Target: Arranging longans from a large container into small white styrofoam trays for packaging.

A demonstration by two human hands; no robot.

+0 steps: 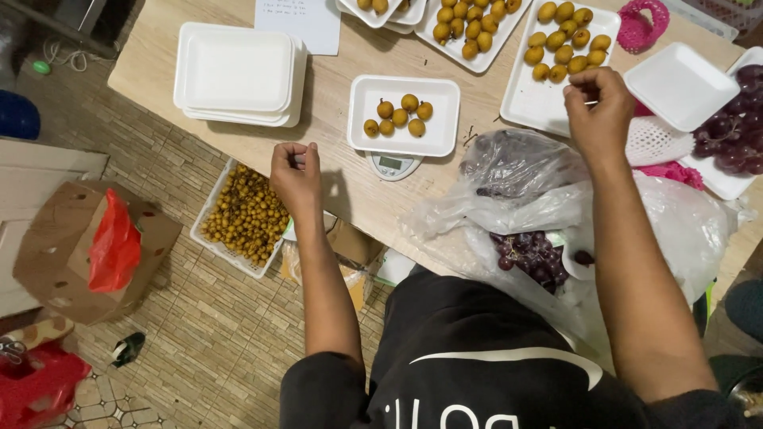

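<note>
My left hand hovers with curled fingers over the table edge, just above a white crate of small yellow-brown fruits on the floor; I cannot tell if it holds a fruit. My right hand is closed with pinched fingers beside a white foam tray of yellow fruits. Between the hands, a white foam tray with several yellow fruits rests on a small kitchen scale.
A stack of white foam trays lies at the left of the wooden table. Plastic bags with dark grapes sit near me. More grapes on a tray, a pink net and a cardboard box are around.
</note>
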